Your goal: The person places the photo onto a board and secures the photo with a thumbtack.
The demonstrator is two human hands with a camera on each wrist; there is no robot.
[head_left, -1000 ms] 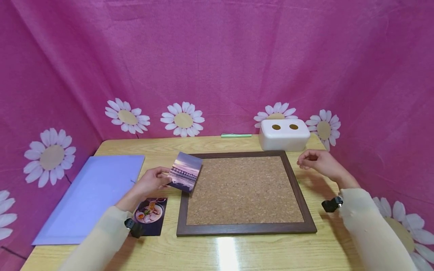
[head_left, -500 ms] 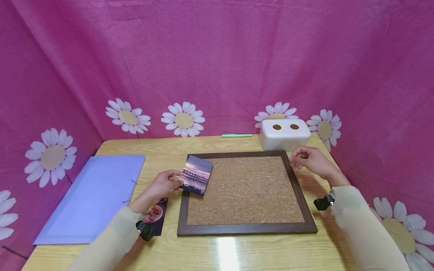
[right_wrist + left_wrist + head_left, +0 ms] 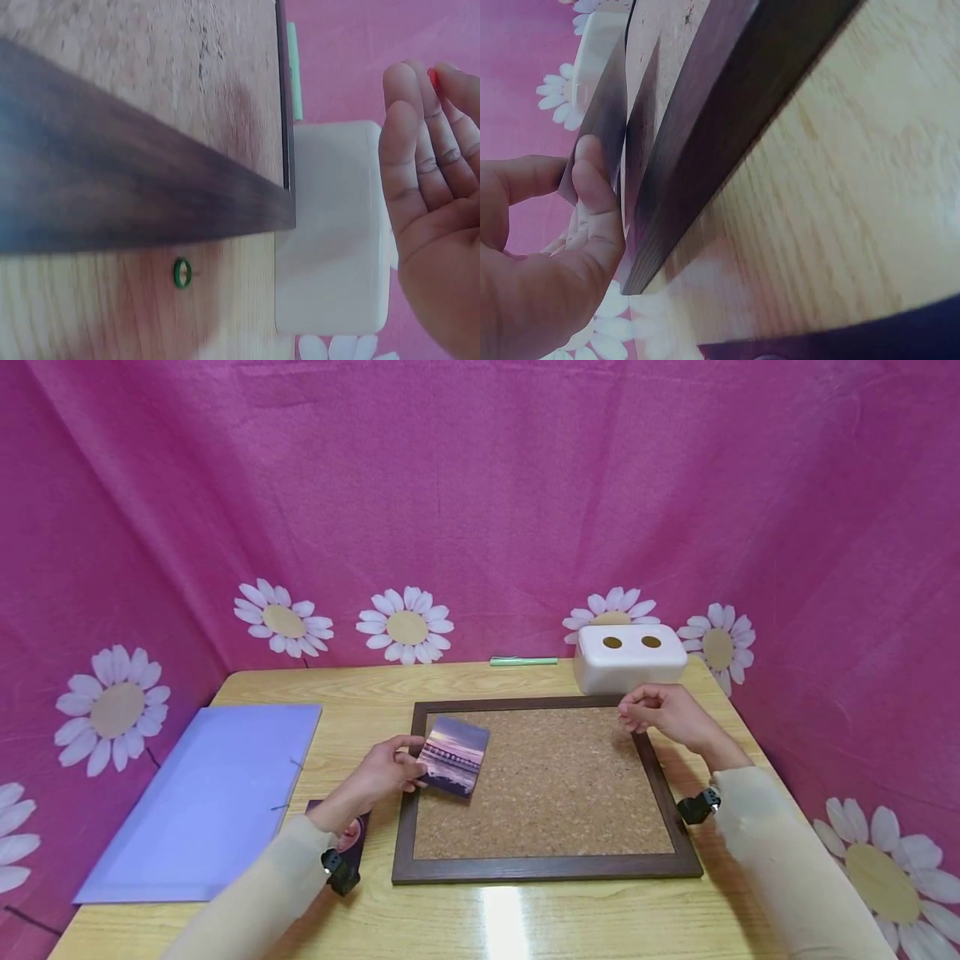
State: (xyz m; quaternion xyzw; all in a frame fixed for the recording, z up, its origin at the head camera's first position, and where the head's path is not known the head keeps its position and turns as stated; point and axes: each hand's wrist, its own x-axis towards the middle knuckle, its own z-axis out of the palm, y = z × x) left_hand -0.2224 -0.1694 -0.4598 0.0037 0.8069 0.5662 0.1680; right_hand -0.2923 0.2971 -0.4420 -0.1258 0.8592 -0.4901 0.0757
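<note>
My left hand point(image 3: 386, 770) pinches the left edge of a sunset photo point(image 3: 454, 755), which is held tilted over the upper left part of the framed cork board point(image 3: 555, 785). In the left wrist view the photo point(image 3: 604, 120) appears between thumb and fingers, above the dark frame point(image 3: 705, 112). Over the board's upper right corner is my right hand point(image 3: 671, 714); in the right wrist view its thumb and a finger pinch a small red object point(image 3: 433, 79). A second photo, with food on it point(image 3: 352, 852), lies left of the board, partly hidden by my left forearm.
A lilac folder point(image 3: 202, 802) lies on the left of the table. At the back are a green pen point(image 3: 523, 661) and a white box with two holes point(image 3: 630, 664). A small green ring-shaped item point(image 3: 182, 273) lies beside the frame in the right wrist view.
My left hand has carried the sunset photo rightward and slightly nearer, further over the cork. My right hand has moved left, from beside the board to its upper right corner.
</note>
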